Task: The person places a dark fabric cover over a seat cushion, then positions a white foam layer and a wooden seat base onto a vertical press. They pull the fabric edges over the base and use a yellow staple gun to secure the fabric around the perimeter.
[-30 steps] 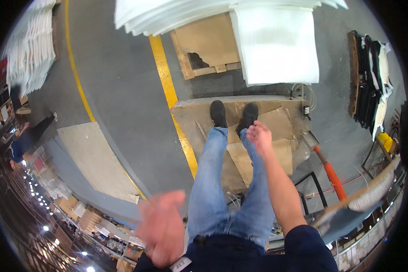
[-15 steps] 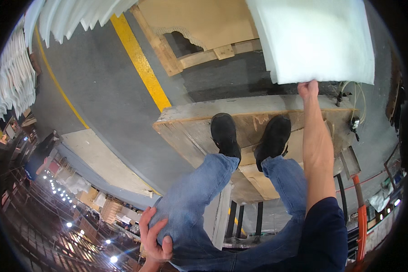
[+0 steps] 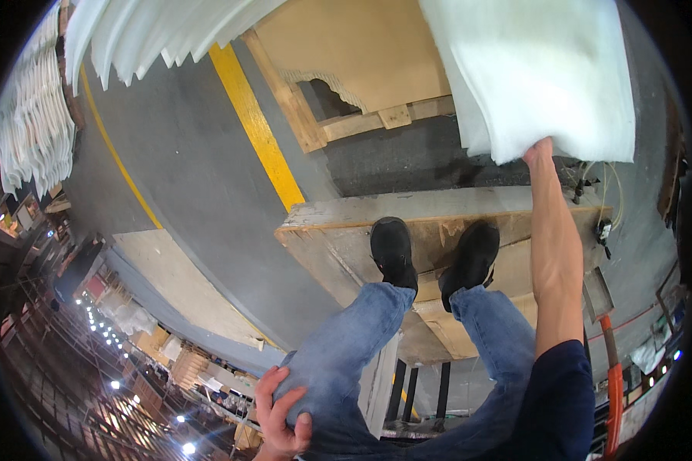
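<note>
A thick white sheet of soft padding [image 3: 542, 77] hangs at the upper right, seemingly in more than one layer. My right hand [image 3: 540, 150] grips its lower edge with the arm stretched forward; the fingers are mostly hidden by the material, which puckers around them. My left hand [image 3: 283, 415] rests beside my left thigh, fingers spread and slightly curled, with nothing in it. Both my black shoes [image 3: 393, 244] stand on a worn wooden platform [image 3: 338, 257].
More white padding sheets [image 3: 161, 34] hang in a row at the upper left. Beyond the platform lies a pallet with torn cardboard [image 3: 354, 54]. A yellow floor line [image 3: 257, 127] runs past it. Thin cables [image 3: 603, 223] hang at the platform's right end, near an orange bar [image 3: 613, 384].
My right hand has pulled the sheet's lower edge slightly, and it now bunches more around the grip. The whole view has shifted a little; my left hand stays by the thigh.
</note>
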The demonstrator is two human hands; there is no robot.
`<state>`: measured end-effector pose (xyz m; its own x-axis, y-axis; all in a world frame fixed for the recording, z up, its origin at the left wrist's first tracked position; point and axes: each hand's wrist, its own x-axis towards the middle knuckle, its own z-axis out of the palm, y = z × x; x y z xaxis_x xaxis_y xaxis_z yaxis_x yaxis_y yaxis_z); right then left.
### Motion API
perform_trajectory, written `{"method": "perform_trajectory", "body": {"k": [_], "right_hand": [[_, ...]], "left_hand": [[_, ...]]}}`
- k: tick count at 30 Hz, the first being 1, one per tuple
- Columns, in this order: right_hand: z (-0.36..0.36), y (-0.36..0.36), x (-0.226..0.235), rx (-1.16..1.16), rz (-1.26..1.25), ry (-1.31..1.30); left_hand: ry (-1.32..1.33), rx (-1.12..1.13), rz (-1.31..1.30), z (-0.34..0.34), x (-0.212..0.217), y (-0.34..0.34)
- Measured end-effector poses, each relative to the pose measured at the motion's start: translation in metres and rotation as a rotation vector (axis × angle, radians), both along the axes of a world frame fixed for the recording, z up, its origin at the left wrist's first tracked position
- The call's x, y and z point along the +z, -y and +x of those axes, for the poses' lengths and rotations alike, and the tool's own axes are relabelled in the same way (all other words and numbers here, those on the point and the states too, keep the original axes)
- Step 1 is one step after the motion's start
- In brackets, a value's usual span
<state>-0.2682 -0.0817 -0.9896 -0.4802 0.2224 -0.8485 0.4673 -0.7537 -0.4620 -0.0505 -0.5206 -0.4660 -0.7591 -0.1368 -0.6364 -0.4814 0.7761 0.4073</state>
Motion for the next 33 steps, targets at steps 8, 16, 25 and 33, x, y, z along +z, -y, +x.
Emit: {"method": "perform_trajectory", "body": {"k": [8, 16, 25, 33], "right_hand": [[-0.047, -0.001, 0.12, -0.004, 0.0, -0.183], [-0.087, 0.068, 0.424, -0.119, 0.39, 0.074], [0.084, 0.146, 0.862, 0.385, 0.314, -0.32], [0.107, 0.108, 1.04, 1.36, 1.198, -1.423]], "left_hand": [[-0.005, 0.086, 0.153, 0.018, 0.021, -0.001], [-0.127, 0.494, 0.272, 0.057, 0.069, 0.006], [-0.433, 0.98, 0.398, -0.057, 0.329, 0.143], [-0.618, 0.338, 1.009, -0.029, 0.334, 0.065]]}}
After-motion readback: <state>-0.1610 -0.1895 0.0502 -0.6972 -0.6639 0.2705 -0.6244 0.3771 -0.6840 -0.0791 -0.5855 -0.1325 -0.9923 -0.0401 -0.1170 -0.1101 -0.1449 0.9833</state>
